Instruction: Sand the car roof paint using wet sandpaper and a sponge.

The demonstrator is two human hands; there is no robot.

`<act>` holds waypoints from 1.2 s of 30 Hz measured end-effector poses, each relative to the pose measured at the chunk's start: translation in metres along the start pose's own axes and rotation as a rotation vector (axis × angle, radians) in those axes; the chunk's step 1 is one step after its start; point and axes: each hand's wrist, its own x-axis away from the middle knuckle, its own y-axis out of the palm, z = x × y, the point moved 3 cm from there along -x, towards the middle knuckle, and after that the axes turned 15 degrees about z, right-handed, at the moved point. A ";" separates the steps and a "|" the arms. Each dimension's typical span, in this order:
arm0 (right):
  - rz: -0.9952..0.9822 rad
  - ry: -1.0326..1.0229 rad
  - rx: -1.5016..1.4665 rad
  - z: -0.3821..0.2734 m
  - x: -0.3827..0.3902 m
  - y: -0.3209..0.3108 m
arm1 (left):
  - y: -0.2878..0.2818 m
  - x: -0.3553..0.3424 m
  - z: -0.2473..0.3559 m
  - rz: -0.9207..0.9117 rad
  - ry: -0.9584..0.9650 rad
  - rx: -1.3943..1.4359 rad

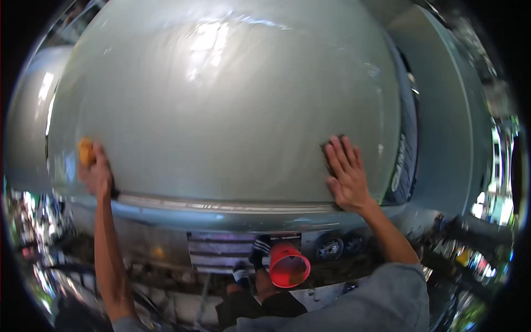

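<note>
Below me spreads the broad, glossy grey-green roof (232,122) of a vehicle, wet-looking and streaked with light. At its left side my left hand (97,171) is closed around a yellow-orange sponge (86,151), slightly blurred. On the right part of the roof lies my right hand (347,174), palm down with fingers stretched out. A dark, flat, angular pad (325,150) shows at the edge of those fingers, pressed against the surface. Most of the pad is hidden under the hand, so its exact kind cannot be told.
A pale trim strip (221,205) runs along the roof's near edge. Below it a red bucket (283,271) stands by my feet, near a slatted panel (215,252) and a wheel (330,247). Past the dark windshield edge (406,133) lies the hood (442,110).
</note>
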 end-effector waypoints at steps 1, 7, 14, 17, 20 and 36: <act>-0.025 -0.041 -0.004 -0.012 0.005 -0.011 | -0.001 -0.013 0.001 0.069 0.057 0.047; 0.226 -0.626 -0.269 -0.192 -0.205 0.126 | 0.029 0.010 0.011 0.150 0.089 -0.007; -0.392 -0.648 -0.123 -0.010 0.015 -0.034 | -0.010 -0.026 0.007 0.159 0.110 -0.041; -0.454 -0.696 -0.113 -0.054 -0.021 -0.023 | -0.004 -0.009 0.007 0.158 0.125 -0.061; -0.400 -0.772 -0.263 -0.163 -0.093 0.037 | 0.003 0.009 0.013 0.164 0.131 -0.035; -0.355 -0.851 -0.255 -0.250 -0.161 0.096 | 0.001 0.038 0.035 0.185 0.141 -0.047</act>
